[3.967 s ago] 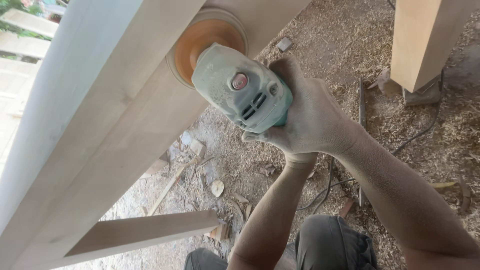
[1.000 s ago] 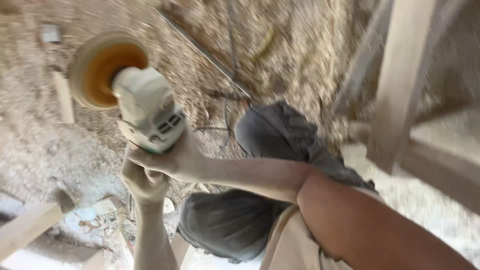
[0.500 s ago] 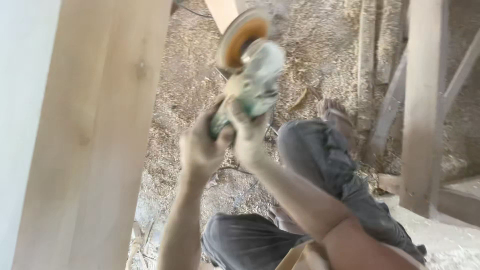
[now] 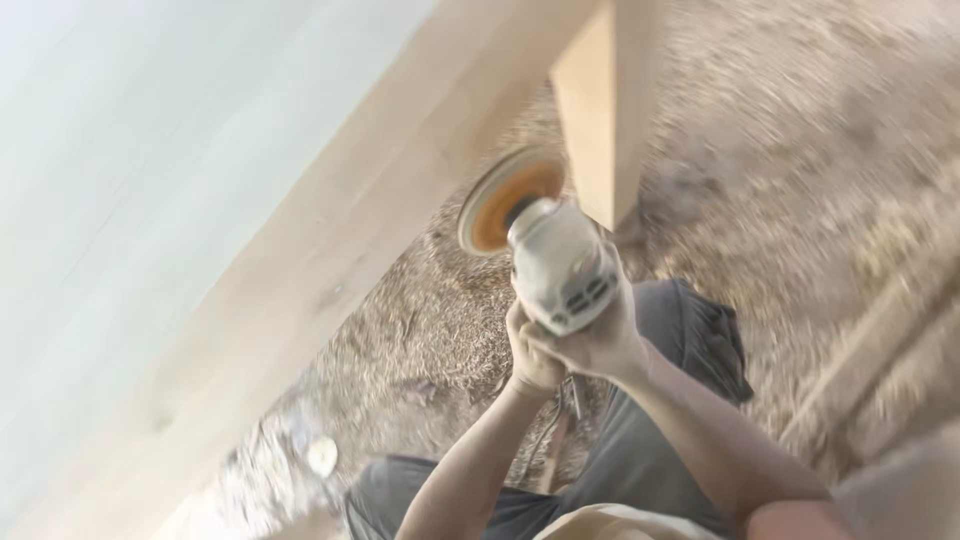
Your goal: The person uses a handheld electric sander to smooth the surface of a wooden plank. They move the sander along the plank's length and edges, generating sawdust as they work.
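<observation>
The left hand point(image 4: 532, 358) is seen closed around the rear handle of the angle grinder point(image 4: 560, 265), fingers wrapped tight beneath its dusty body. The wide pale board point(image 4: 330, 270) runs diagonally across the left of the view, its edge facing the tool. The grinder's orange sanding disc point(image 4: 505, 200) is held just beside that edge and near the square wooden post point(image 4: 605, 110); whether the disc touches wood cannot be told through the blur. The right hand point(image 4: 605, 340) is clamped over the grinder's body from the right, so the tool is gripped by both hands. The sawdust-covered ground point(image 4: 800, 150) lies beyond. For a clean pass, the disc would best be kept nearly flat to the edge, pressure light and even, and the post not nicked.
</observation>
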